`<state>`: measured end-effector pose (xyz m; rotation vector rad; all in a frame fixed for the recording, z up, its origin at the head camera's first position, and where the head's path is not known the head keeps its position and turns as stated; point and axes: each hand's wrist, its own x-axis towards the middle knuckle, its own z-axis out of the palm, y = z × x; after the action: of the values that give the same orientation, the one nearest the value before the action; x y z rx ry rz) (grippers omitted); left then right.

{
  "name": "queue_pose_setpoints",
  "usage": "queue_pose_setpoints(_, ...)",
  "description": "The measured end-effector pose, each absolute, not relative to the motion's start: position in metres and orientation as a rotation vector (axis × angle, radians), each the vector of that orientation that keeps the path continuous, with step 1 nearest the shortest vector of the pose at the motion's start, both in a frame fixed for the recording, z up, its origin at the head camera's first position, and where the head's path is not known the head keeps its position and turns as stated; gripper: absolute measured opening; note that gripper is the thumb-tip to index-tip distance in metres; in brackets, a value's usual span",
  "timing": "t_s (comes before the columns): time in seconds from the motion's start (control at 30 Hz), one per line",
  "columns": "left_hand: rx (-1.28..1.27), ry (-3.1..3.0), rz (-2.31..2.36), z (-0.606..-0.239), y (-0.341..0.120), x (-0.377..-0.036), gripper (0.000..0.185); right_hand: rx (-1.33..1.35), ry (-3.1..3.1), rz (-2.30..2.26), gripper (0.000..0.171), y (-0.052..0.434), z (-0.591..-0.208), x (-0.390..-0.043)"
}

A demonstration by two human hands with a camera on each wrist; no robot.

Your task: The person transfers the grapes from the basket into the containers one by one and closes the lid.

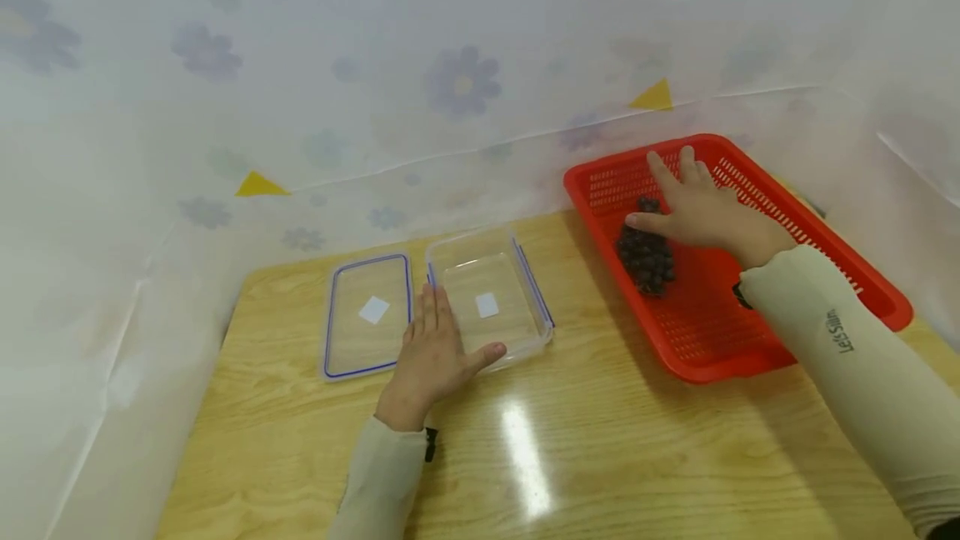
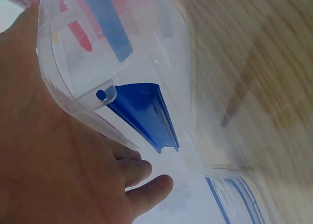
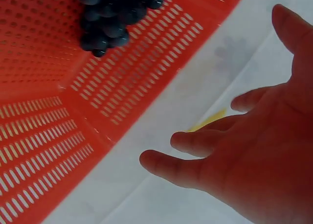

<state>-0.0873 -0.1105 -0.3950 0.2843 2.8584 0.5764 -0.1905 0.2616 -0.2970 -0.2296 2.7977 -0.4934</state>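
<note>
A bunch of dark grapes [image 1: 647, 257] lies at the left side of a red plastic basket [image 1: 690, 369]. Over the basket hovers my right hand [image 1: 697, 211], fingers spread, with its thumb above the grapes; the right wrist view shows nothing in its grasp. My left hand [image 1: 433, 357] lies along the left side of a clear plastic container [image 1: 517, 332], fingers straight and thumb reaching across its near edge. In the left wrist view, a blue clip [image 2: 146, 114] hangs from the container's rim beside that hand.
Left of the container, a clear lid [image 1: 360, 283] with a blue seal lies flat on the wooden table [image 1: 600, 457]. A flowered white sheet [image 1: 390, 90] stands behind the table, marked with yellow triangles [image 1: 258, 184]. The basket's far corner is close to the sheet.
</note>
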Motion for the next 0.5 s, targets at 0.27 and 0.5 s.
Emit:
queue_pose_setpoints(0.27, 0.265, 2.867, 0.566, -0.398, -0.116, -0.084, 0.125, -0.236, 2.723, -0.5, 0.109, 0.256, -0.327, -0.207)
queue_pose_setpoints(0.5, 0.264, 2.869, 0.573, -0.396, -0.116, -0.083, 0.125, -0.17, 2.63, -0.504, 0.116, 0.249, -0.344, -0.208)
